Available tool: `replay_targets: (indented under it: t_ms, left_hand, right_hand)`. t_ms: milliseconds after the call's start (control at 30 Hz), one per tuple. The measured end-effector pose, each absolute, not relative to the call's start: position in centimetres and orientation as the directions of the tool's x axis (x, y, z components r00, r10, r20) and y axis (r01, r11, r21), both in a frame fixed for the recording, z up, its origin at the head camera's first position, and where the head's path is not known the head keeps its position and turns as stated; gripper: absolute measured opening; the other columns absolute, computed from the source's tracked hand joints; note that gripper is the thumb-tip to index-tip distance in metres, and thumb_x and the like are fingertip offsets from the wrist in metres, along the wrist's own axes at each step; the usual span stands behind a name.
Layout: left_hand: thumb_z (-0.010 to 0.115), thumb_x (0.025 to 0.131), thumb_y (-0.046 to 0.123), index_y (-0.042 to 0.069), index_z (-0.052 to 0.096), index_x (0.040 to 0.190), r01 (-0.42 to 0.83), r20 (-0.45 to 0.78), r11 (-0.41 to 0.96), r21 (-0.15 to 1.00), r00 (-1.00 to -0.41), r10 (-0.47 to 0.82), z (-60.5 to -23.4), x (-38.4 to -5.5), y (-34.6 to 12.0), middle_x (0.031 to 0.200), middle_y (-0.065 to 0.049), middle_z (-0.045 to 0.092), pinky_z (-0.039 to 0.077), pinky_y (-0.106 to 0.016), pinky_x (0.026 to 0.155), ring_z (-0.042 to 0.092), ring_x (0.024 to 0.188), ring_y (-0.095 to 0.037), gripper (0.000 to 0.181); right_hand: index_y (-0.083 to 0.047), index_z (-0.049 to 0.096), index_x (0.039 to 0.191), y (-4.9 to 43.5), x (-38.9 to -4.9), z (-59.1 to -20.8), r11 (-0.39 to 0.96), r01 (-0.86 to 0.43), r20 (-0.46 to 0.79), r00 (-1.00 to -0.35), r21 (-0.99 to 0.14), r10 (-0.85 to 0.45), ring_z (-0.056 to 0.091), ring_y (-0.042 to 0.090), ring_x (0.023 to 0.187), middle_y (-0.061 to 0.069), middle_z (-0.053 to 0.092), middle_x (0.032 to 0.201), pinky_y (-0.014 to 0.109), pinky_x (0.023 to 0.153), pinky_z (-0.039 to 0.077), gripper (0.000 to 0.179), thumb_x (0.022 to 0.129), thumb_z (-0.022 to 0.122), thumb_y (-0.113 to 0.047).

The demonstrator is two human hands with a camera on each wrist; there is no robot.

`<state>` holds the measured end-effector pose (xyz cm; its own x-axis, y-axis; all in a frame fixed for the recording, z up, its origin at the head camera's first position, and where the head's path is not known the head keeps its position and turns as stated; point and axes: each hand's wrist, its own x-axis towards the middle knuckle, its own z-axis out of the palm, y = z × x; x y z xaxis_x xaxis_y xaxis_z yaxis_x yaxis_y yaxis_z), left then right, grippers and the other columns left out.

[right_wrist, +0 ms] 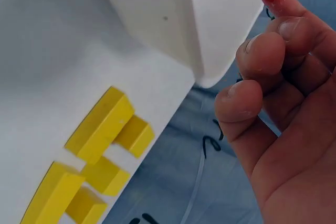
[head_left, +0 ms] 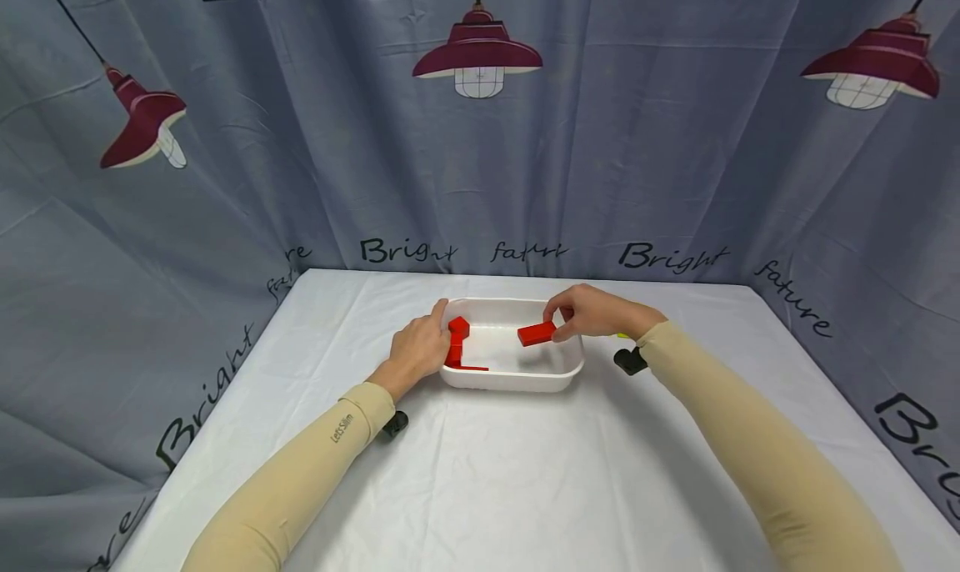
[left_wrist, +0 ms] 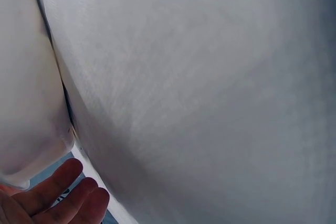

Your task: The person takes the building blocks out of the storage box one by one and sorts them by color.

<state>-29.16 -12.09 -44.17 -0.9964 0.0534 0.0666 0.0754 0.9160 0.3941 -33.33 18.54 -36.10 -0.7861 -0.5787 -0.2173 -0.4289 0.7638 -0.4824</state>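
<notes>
At the centre of the head view, the right hand pinches a red block by its right end, thumb and finger closed, leaving the rest exposed above the white tray. The left hand rests at the tray's left rim, apparently steadying it; three fingers extend loosely, but whether the thumb clasps the rim I cannot tell. Red pieces lie inside, left; yellow blocks sit lower left in the right wrist view. A wrinkled white tablecloth meets a lamp-printed blue-grey curtain behind.
</notes>
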Motion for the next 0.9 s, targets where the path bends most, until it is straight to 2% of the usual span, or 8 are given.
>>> replay_targets:
  t_ms: [300,900]
  left_hand:
    - [0.041,0.102,0.024,0.019,0.031,0.157,0.084,0.073,0.913,0.399,-0.996,0.06,-44.2,-29.1,-12.2,0.136,-0.009,0.064,0.054,-0.053,0.09,0.064,0.116,-0.028,0.056]
    - [0.04,0.103,0.025,0.021,0.029,0.159,0.086,0.071,0.908,0.411,-0.996,0.062,-44.3,-29.1,-12.2,0.136,-0.011,0.063,0.054,-0.052,0.091,0.063,0.118,-0.029,0.058]
  right_hand:
    - [-0.019,0.073,0.104,21.0,-32.6,-36.3,0.748,-0.44,-0.168,-0.797,-0.497,-0.58,0.05,0.018,0.07,0.003,0.055,0.074,0.031,0.063,0.04,0.023,0.083,0.081,-0.018]
    - [-0.013,0.072,0.106,26.2,-30.7,-36.7,0.777,-0.348,-0.136,-0.867,-0.525,-0.48,0.048,0.02,0.072,0.003,0.05,0.073,0.03,0.063,0.037,0.026,0.083,0.082,-0.019]
